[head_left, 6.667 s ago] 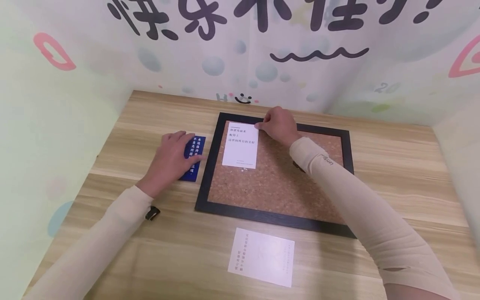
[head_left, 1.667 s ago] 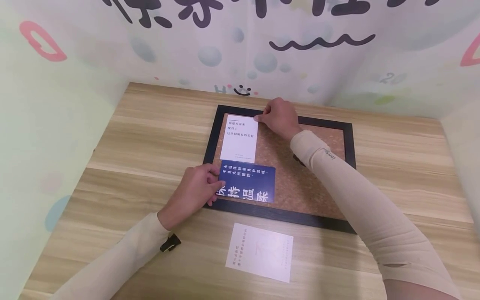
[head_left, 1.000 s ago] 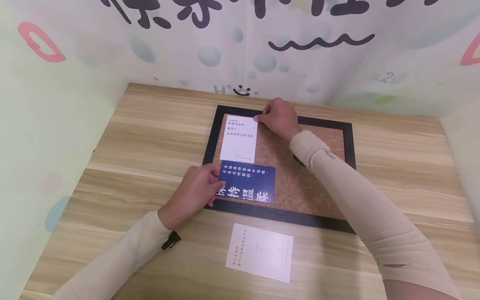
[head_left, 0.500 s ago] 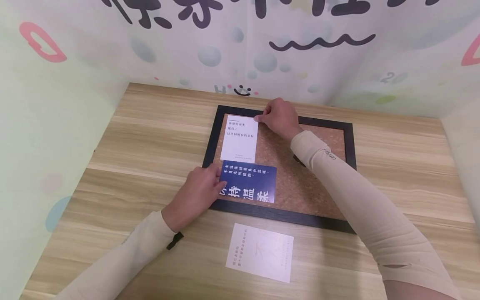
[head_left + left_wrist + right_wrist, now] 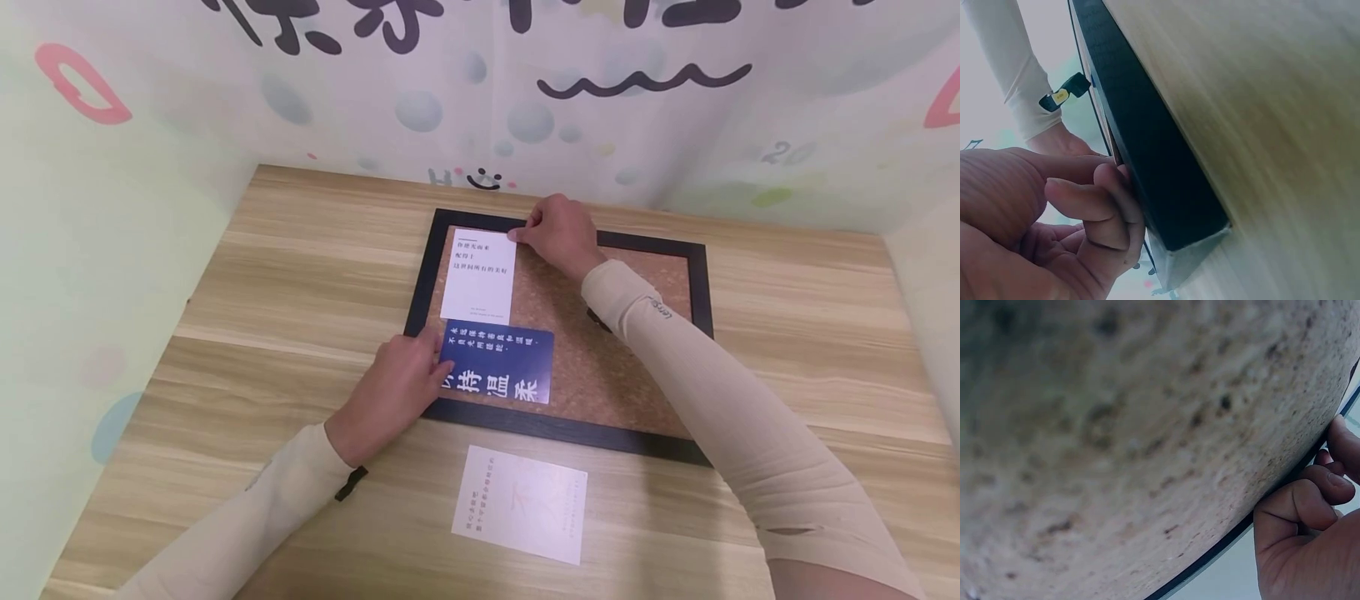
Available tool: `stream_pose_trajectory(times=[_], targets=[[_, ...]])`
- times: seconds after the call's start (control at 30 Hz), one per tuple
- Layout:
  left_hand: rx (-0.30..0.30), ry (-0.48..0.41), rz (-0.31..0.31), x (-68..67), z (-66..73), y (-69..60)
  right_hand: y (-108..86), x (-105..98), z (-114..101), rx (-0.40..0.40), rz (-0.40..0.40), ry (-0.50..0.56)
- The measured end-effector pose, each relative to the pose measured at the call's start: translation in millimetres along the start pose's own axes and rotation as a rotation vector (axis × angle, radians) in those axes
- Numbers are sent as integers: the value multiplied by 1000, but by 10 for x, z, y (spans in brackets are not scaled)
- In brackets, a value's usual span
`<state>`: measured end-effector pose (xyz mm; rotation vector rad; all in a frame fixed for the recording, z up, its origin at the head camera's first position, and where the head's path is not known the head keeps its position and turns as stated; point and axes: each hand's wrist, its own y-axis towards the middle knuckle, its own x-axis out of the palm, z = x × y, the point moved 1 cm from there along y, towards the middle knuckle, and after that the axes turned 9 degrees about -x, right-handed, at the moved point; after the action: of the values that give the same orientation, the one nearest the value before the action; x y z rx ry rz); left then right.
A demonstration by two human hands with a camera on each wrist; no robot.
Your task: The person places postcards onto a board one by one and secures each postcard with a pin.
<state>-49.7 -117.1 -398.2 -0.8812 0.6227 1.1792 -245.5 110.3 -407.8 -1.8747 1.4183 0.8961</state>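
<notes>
A black-framed cork board (image 5: 607, 367) lies on the table. In its upper left is a white card (image 5: 478, 287) with printed lines. My right hand (image 5: 562, 237) pinches that card's top right corner at the frame's far edge; in the right wrist view the hand's fingers (image 5: 1297, 506) are curled beside the frame. Directly below the white card, a blue card (image 5: 498, 362) with white characters lies sideways on the cork. My left hand (image 5: 390, 392) holds its left edge, thumb on top. From the left wrist, curled fingers (image 5: 1107, 219) touch the frame's side; the card is hidden there.
A second white card (image 5: 520, 506) with faint print lies on the wooden table (image 5: 315, 275), in front of the board. Behind the table rises a printed backdrop (image 5: 480, 92) with large dark characters. The right sleeve (image 5: 712, 400) crosses the board's right part.
The left hand has carried the blue card from the table left of the frame onto the cork, turning it sideways below the white card. The right hand has stayed at the corner.
</notes>
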Motion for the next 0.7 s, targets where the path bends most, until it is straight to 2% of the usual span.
stream_pose_trajectory(times=[0.53,0.7], targets=[[114,130,64,18,-7,-43,-3,-8,-8,-9,4,2],[123,116,37,21,-11,-53,-7,-3,-3,-14,6,3]])
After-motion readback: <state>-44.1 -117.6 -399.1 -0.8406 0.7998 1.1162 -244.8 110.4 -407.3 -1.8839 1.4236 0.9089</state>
